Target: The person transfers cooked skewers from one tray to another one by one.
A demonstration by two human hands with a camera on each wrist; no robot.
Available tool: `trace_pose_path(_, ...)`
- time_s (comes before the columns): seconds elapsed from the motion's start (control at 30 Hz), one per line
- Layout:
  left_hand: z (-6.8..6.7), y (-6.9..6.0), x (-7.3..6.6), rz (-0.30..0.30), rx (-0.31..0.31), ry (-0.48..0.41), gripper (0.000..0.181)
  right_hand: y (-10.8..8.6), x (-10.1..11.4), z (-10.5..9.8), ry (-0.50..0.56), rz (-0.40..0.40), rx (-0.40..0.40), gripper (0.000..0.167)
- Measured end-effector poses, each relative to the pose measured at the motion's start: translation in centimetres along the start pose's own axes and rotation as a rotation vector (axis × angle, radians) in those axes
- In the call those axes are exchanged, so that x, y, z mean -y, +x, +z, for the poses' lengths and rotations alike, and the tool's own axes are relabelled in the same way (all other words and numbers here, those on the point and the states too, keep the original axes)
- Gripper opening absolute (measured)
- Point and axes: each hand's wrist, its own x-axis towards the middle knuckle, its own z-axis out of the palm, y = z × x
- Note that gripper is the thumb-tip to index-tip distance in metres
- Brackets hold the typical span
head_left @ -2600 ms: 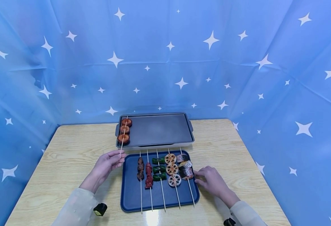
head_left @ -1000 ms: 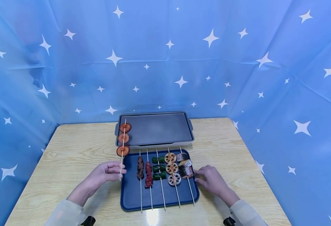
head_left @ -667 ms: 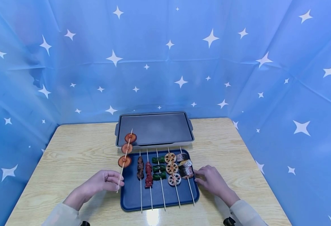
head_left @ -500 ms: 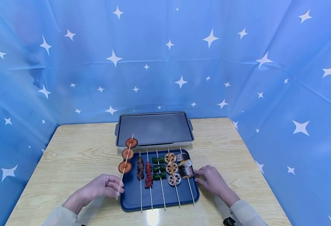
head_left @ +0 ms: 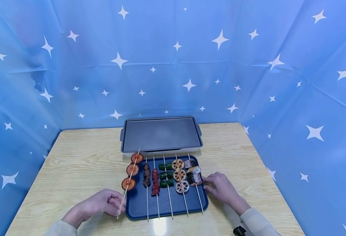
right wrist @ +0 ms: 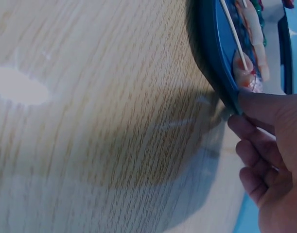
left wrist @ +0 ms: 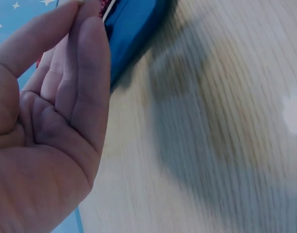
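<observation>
My left hand [head_left: 100,205] pinches the bare stick end of a mushroom skewer [head_left: 132,169] with three round reddish-brown caps. It slants over the left edge of the blue tray [head_left: 137,206]; whether the caps touch the tray I cannot tell. In the left wrist view the fingers [left wrist: 92,73] meet the thumb near the top edge. My right hand [head_left: 222,189] holds the tray's right rim, the thumb [right wrist: 262,104] at its edge. On the tray lie a brown meat skewer [head_left: 146,175], a red meat skewer [head_left: 155,182], a green vegetable skewer [head_left: 166,175], a lotus root skewer [head_left: 180,175] and a fish skewer [head_left: 193,175].
A dark rectangular griddle [head_left: 162,134] with side handles stands just behind the tray. Both sit on a light wooden table [head_left: 81,157]. A blue curtain [head_left: 173,72] with white stars hangs around the table's back and sides.
The left hand has lifted the mushroom skewer off the griddle's left end and drawn it nearer, over the tray's left edge. The right hand stays at the tray's rim.
</observation>
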Motion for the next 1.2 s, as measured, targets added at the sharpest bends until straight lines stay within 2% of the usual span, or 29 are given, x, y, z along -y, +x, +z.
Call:
trace_pose_path(0.17, 0.0, -0.1, 0.7, -0.021, 0.028, -0.041, 0.033, 0.1, 0.0, 0.0, -0.003, 0.011, 0.02, 0.036)
trace_pose_path(0.43, 0.7, -0.3, 1.6, -0.062, 0.025, -0.053, 0.029, 0.2, 0.1, -0.2, -0.005, 0.009, 0.025, 0.036)
trace_pose_path(0.6, 1.0, 0.0, 2.1, -0.053, 0.009, -0.039, 0.03, 0.2, 0.1, -0.2, -0.003, 0.001, 0.011, 0.035)
trace_pose_path(0.93, 2.2, 1.2, 1.8, -0.086, -0.085, -0.033, 0.027, 0.2, 0.0, -0.1, 0.002, 0.008, 0.016, 0.036)
trace_pose_path(1.2, 3.6, 2.3, 2.5, -0.059, -0.135, -0.04, 0.023, 0.2, 0.0, 0.0, -0.005, 0.002, 0.016, 0.036)
